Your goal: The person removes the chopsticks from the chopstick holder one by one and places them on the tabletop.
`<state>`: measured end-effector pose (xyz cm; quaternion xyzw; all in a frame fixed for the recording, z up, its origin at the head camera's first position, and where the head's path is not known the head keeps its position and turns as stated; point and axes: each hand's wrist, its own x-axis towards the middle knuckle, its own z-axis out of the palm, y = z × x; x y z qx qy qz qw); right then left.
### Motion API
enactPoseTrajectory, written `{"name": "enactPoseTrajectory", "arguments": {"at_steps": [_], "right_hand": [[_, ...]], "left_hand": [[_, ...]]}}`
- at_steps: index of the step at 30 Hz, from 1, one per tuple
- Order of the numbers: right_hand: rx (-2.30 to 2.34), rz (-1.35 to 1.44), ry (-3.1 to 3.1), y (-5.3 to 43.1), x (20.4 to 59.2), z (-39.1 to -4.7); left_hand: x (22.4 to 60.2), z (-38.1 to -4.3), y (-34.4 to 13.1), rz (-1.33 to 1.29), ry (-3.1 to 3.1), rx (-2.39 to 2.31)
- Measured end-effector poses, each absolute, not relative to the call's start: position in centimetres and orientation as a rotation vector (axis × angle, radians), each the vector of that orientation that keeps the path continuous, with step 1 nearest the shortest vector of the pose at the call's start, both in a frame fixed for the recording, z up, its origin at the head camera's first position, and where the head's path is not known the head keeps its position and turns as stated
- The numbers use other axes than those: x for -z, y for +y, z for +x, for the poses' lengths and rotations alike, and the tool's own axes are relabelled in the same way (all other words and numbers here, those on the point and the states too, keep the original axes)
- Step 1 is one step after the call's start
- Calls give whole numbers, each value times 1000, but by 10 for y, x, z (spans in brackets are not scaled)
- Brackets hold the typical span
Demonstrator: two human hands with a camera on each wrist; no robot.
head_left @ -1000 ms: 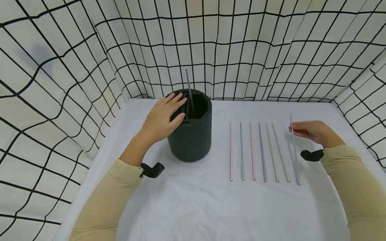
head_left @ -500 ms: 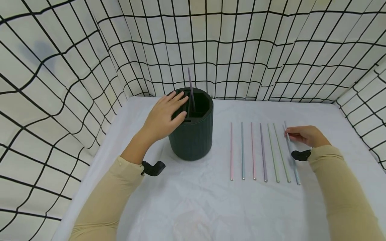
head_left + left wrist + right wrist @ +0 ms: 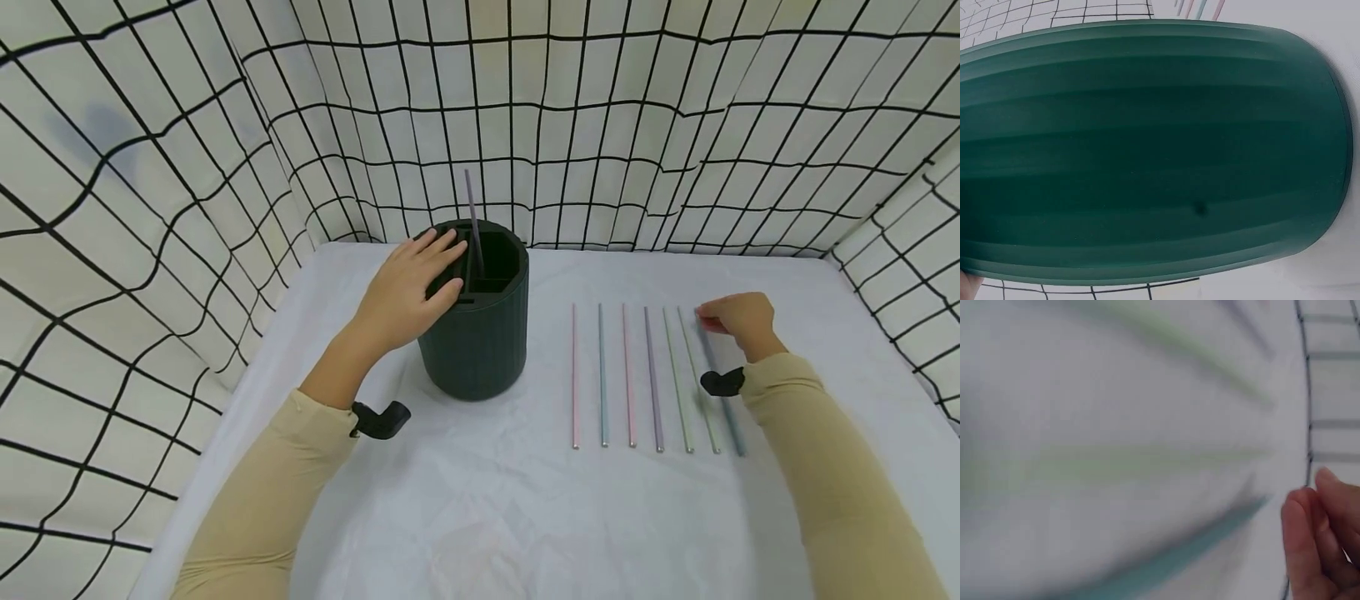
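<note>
In the head view, my left hand [image 3: 408,296] rests spread over the near-left rim of a dark green ribbed cup [image 3: 474,350] with divided compartments. A purple stick [image 3: 474,221] leans upright inside it. The cup's wall [image 3: 1160,150] fills the left wrist view. My right hand [image 3: 742,321] is at the far end of a blue stick [image 3: 723,400], the rightmost in a row on the table. In the right wrist view, its loosely bent fingertips [image 3: 1300,506] lie beyond that stick's far end, with a small gap and nothing visible between them.
To the left of the blue stick lie two green sticks [image 3: 678,379], a purple stick [image 3: 654,379], two pink sticks [image 3: 628,375] and another blue stick [image 3: 602,375]. A white cloth [image 3: 525,508] covers the table. Black grid netting [image 3: 600,108] stands behind and at both sides.
The right hand has lowered the rightmost blue stick's raised far end toward the table and shifted left, releasing it. The left hand and cup keep their place.
</note>
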<state>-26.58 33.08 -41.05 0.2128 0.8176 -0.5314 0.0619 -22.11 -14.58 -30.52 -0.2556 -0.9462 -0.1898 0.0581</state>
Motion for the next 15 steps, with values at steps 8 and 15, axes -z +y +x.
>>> {"name": "enactPoseTrajectory", "arguments": {"at_steps": [8, 15], "right_hand": [[1852, 280, 2583, 255, 351, -277], [1842, 90, 2586, 196, 311, -280]], "left_hand": [[306, -220, -147, -764, -2873, 577], [305, -221, -145, -776, -2868, 575]]}}
